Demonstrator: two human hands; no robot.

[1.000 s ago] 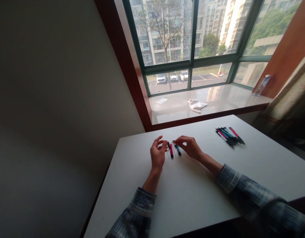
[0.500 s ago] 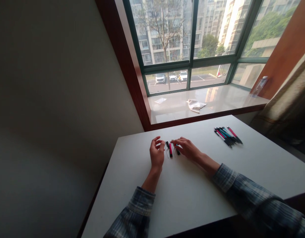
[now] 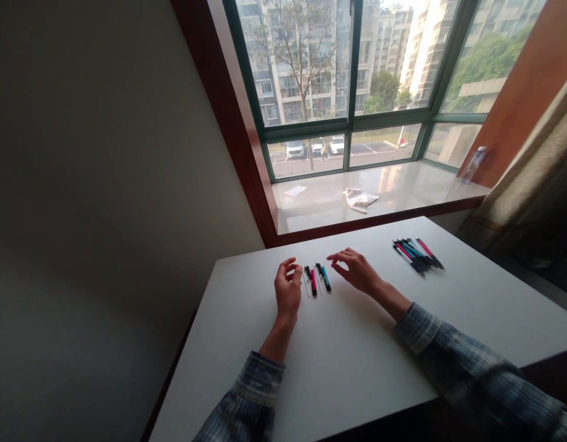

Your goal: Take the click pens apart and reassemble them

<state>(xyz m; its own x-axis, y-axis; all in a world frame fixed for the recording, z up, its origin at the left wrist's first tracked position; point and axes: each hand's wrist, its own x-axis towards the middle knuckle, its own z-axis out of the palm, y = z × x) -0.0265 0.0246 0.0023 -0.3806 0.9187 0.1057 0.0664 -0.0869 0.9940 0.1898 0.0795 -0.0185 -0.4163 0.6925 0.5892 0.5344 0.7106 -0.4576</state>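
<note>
On the white table lies a row of pen parts: a pink barrel point(image 3: 313, 283), a teal barrel point(image 3: 326, 280), small black pieces point(image 3: 308, 272) and thin pale refills point(image 3: 317, 279). My left hand point(image 3: 287, 291) rests at the row's left end, its fingers loosely curved and apart, with nothing visible in them. Just right of the teal barrel hovers my right hand point(image 3: 359, 272), fingers stretched out and thumb apart, holding nothing. A bunch of pens point(image 3: 416, 255), pink, teal and black, lies farther right on the table.
The white table point(image 3: 357, 356) meets a dark wall point(image 3: 103, 215) on the left. Behind it, a window sill point(image 3: 403, 187) holds a crumpled cloth point(image 3: 359, 199), a flat paper point(image 3: 295, 191) and a clear bottle point(image 3: 473, 164). A curtain point(image 3: 518, 159) hangs at right.
My right hand has drawn off the teal barrel to the right, leaving it in plain sight on the table. The left hand keeps its place beside the row. The view has shifted slightly.
</note>
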